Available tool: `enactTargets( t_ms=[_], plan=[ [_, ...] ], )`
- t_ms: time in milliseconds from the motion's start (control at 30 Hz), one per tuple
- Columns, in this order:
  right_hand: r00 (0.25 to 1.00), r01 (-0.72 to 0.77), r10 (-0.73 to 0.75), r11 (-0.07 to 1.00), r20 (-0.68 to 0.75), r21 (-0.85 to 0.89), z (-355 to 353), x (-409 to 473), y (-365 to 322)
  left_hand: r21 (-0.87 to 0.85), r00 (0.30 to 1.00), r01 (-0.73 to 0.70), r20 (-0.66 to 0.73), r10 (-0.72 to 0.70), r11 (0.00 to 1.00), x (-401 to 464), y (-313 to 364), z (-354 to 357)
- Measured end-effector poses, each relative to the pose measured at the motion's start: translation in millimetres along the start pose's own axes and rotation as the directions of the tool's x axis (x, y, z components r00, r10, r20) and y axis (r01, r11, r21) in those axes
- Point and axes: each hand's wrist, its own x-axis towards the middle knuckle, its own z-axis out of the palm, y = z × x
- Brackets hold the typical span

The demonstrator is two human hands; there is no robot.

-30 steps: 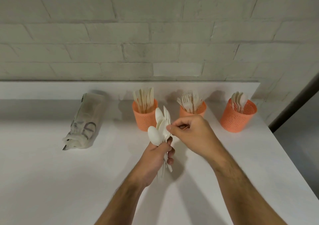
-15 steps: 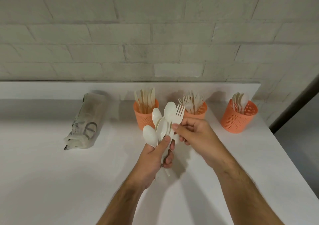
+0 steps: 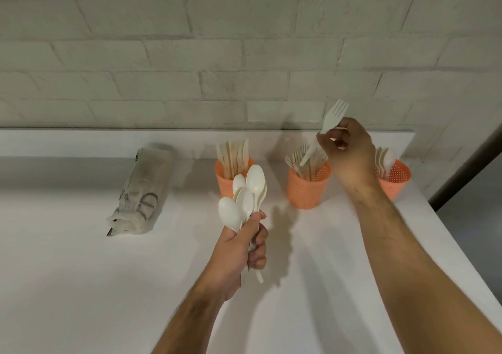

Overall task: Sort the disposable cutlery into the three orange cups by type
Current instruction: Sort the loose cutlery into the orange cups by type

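Above the middle orange cup (image 3: 308, 188) of forks at 1 o'clock, right hand (image 3: 349, 150) pinches a white plastic fork (image 3: 330, 123), tines up; left hand (image 3: 239, 247) at centre grips a bunch of white spoons (image 3: 245, 199), knife cup (image 3: 231, 174) behind at 12, spoon cup (image 3: 396, 180) at 2.

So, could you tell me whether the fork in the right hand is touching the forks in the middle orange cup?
Cannot tell. In the head view the fork's handle tip overlaps the cup's forks; depth is unclear. The right hand pinches it.
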Motion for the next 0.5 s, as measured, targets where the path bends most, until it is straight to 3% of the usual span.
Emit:
enactTargets(
  t_ms=[133, 267, 333, 367, 433, 500],
  plan=[
    [0.995, -0.040, 0.057, 0.983, 0.086, -0.182, 11.4, 7.7, 17.3, 0.037, 0.999, -0.033, 0.030, 0.032, 0.999, -3.1, 5.1, -2.9],
    [1.000, 0.020, -0.023, 0.937, -0.004, -0.349, 15.3, -16.4, 13.9, 0.059, 0.997, -0.066, 0.039, 0.064, 0.996, -3.2, 9.3, -7.3],
    [0.998, 0.036, -0.025, 0.977, 0.054, -0.212, 16.2, -37.9, 1.0, 0.067, 0.997, -0.070, 0.030, 0.068, 0.995, -1.7, 10.1, -9.0],
    [0.986, -0.015, 0.032, 0.995, 0.161, -0.102, 17.1, -51.7, -8.4, 0.070, 0.997, -0.070, 0.027, 0.068, 0.995, -0.4, 10.0, -9.6],
    [0.896, -0.174, 0.131, 0.983, 0.425, 0.064, 21.6, -78.7, -26.2, 0.090, 0.997, -0.074, 0.036, 0.071, 0.993, 1.9, 9.8, -10.6],
    [0.821, -0.285, 0.180, 0.952, 0.542, 0.116, 26.7, -97.5, -33.2, 0.148, 0.996, -0.078, 0.052, 0.071, 0.986, 2.8, 10.5, -11.1]
  ],
)
